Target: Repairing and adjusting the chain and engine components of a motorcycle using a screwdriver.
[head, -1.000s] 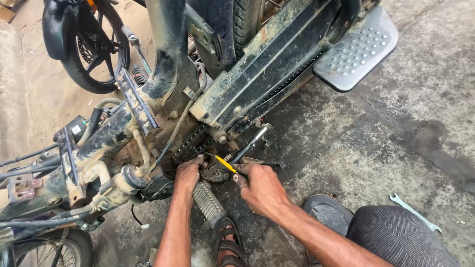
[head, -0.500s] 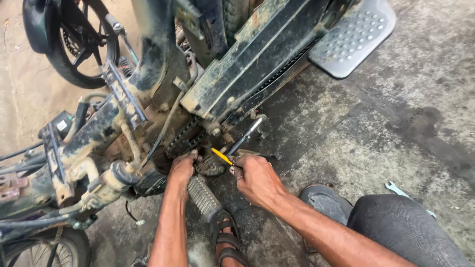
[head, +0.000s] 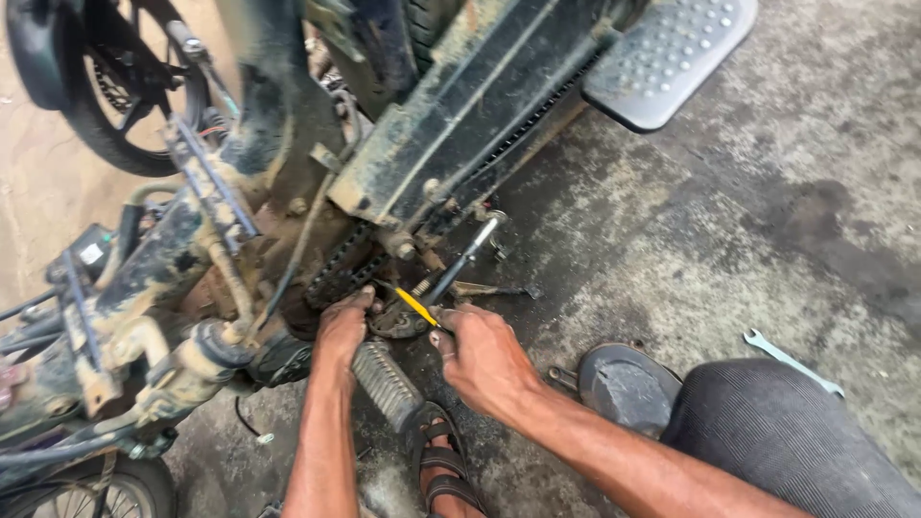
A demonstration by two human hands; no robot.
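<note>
1. Nearest to us we see our sandalled foot on the wet concrete floor, and our knee in dark ribbed trousers at the right.
2. A ribbed rubber footpeg lies between our two forearms.
3. Our right hand has its fingers closed around the yellow-and-black handle of a screwdriver; the shaft goes up and right toward the swingarm.
4. Our left hand rests with the fingers curled together on the small front sprocket, just beside the screwdriver handle. The fingertips are partly hidden, so we cannot tell if they grip it or only press it.
5. The drive chain runs from this sprocket up along the swingarm.
6. A round dark metal cover lies on the floor beside our knee, and a light spanner lies further right.
7. Farther away, a grey studded footboard is at the top, and a motorcycle wheel at the upper left.
</note>
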